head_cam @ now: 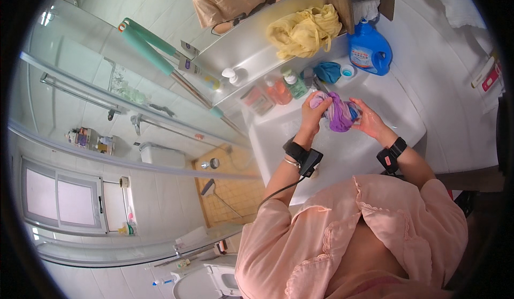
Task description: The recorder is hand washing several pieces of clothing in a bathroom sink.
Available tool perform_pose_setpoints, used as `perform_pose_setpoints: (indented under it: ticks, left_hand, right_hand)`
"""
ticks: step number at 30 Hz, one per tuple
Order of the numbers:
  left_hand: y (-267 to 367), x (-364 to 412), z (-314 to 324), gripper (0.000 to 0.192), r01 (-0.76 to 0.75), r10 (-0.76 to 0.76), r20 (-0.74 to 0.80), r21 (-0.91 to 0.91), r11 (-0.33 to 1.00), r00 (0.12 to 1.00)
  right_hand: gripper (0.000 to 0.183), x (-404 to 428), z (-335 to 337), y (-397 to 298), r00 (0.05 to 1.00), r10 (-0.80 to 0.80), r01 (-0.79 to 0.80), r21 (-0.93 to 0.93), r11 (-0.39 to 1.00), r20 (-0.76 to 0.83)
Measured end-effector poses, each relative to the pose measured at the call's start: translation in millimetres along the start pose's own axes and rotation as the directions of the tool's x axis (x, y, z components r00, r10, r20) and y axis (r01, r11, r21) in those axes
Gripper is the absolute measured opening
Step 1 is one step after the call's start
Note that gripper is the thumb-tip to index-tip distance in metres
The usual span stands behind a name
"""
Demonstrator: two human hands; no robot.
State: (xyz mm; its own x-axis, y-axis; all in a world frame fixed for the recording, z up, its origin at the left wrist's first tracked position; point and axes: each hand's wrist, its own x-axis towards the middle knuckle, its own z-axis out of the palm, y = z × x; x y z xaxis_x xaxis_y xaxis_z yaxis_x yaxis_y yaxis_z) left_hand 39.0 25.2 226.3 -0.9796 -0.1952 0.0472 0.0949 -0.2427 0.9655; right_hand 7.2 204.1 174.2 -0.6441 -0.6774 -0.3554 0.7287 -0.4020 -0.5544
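Over a white washbasin, my left hand grips the left end of a bunched, twisted cloth in purple, pink and blue. My right hand is at the cloth's right end, its thumb and fingers spread around a part that looks clear or wet; its grip is partly hidden. The cloth is held above the basin near the tap, which is mostly hidden behind it. Both wrists wear black straps with small devices.
Behind the basin stand a green pump bottle, an orange bottle, a blue cloth, a detergent cap and a blue detergent jug. A yellow cloth lies by the mirror. A glass shower panel rises at left.
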Motion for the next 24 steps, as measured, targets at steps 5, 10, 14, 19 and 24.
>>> perform_pose_setpoints:
  ticks: [5, 10, 14, 19, 24]
  left_hand:
    - [4, -23, 26, 0.029, -0.492, 0.537, 0.063, 0.502, 0.711, 0.841]
    - [-1, -31, 32, 0.029, -0.548, 0.593, 0.102, 0.532, 0.646, 0.799]
    - [-21, -38, 32, 0.033, -0.593, 0.623, 0.172, 0.57, 0.569, 0.763]
    - [-60, -41, 16, 0.029, -0.384, 0.505, -0.106, 0.521, 0.762, 0.857]
    - [-55, -33, 5, 0.028, 0.328, -0.39, -0.008, -0.524, 0.786, 0.921]
  right_hand:
    - [0.076, 2, 24, 9, 0.93, 0.151, -0.247, 0.265, 0.932, 0.336]
    - [0.071, 6, 33, 27, 0.939, 0.023, -0.16, 0.375, 0.913, 0.344]
    - [0.058, 21, 14, 35, 0.981, -0.097, 0.028, 0.366, 0.93, 0.17]
    - [0.034, 33, 22, -3, 0.969, -0.2, 0.222, 0.162, 0.962, -0.142]
    - [0.022, 24, 42, -5, 0.697, -0.709, 0.563, -0.695, 0.447, 0.109]
